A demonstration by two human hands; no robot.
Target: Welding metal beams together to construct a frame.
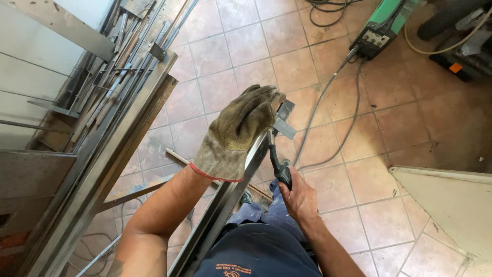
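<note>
From the head camera, the left hand [241, 131], in a worn leather glove, is closed over the top end of a long steel bar [225, 205] that slants up from the lower frame above the tiled floor [246, 46]. The bare right hand [300, 197] is wrapped around the black welding torch [279, 166], its tip just under the glove beside a small metal plate [285, 125]. The torch cable [323, 102] runs to a green welding machine [387, 25] well apart.

Top right, on tiled floor: green box-shaped welder [387, 23], its black front panel [376, 40] carrying a small pale control label. Farther right, small orange tag [455, 67] on dark gear. No packages, signs or lit screens.
</note>
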